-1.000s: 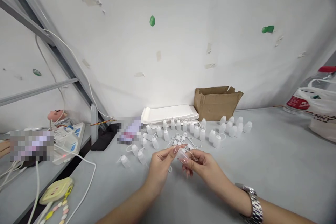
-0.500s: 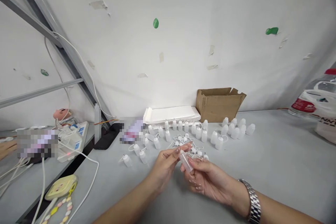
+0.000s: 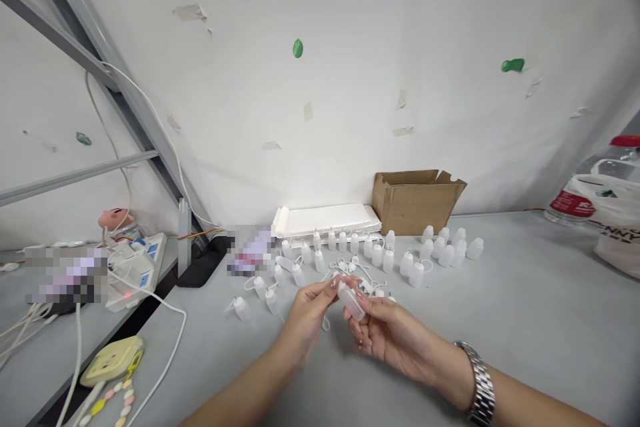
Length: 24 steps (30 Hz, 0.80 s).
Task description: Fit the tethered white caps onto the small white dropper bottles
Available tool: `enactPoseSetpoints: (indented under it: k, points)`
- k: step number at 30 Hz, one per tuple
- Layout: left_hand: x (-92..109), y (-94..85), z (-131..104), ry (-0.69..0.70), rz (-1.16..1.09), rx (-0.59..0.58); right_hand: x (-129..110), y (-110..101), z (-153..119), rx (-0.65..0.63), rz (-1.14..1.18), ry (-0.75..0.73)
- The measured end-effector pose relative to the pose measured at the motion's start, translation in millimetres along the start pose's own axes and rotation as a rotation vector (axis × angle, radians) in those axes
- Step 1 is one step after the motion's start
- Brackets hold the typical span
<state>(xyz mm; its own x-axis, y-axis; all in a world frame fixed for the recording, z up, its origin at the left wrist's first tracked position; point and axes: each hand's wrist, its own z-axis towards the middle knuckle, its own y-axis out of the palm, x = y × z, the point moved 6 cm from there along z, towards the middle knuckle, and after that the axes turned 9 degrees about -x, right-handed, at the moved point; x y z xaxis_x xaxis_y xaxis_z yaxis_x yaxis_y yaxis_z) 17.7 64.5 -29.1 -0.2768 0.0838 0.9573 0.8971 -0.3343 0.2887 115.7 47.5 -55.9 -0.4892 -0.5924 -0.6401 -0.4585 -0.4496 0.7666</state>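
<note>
Head view: two bare hands above a flat grey tabletop (image 3: 525, 307), one bottle between them.
Bottle in hand: small translucent white plastic bottle (image 3: 354, 307), tilted, neck toward the left hand.
Right hand (image 3: 393, 340): thumb and fingers pinching the bottle's body.
Left hand (image 3: 311, 307): thumb and fingertips pressed together at the bottle's neck; whether its top is seated cannot be told.
Tipped bottles: upright translucent bottles with dark pin-like tips (image 3: 319, 261), several with white looped straps, left of and beyond the grip; apparently done.
Plain bottles: clustered translucent bottles without visible tips (image 3: 447, 256), beyond the grip to its right; apparently left to do.
Loose parts: white plastic caps with looped straps (image 3: 367, 287), heaped just beyond the grip; apparently unused.
Backdrop: open brown cardboard box (image 3: 415, 207), well beyond the grip.
Stage: judged partway, the held bottle in hand.
</note>
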Motion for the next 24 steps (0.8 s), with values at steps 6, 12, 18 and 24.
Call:
enactPoseSetpoints:
  k: [6,12,18,24]
  points:
    - [-1.6,-6.9,-2.4,0.007,0.103,0.044,-7.9,-1.8,-1.6,0.094,-0.306,-0.092]
    - [-6.5,0.9,-3.4,0.021,0.047,0.004,-22.5,-1.3,-7.6,0.297,-0.746,-0.195]
    - [-9.1,9.7,-5.0,0.009,-0.06,-0.064,-29.8,5.2,-17.0,0.408,-0.969,-0.273]
    - [-11.1,8.0,-4.1,-0.044,-0.106,-0.064,-22.9,1.9,-7.5,0.228,-0.814,-0.152]
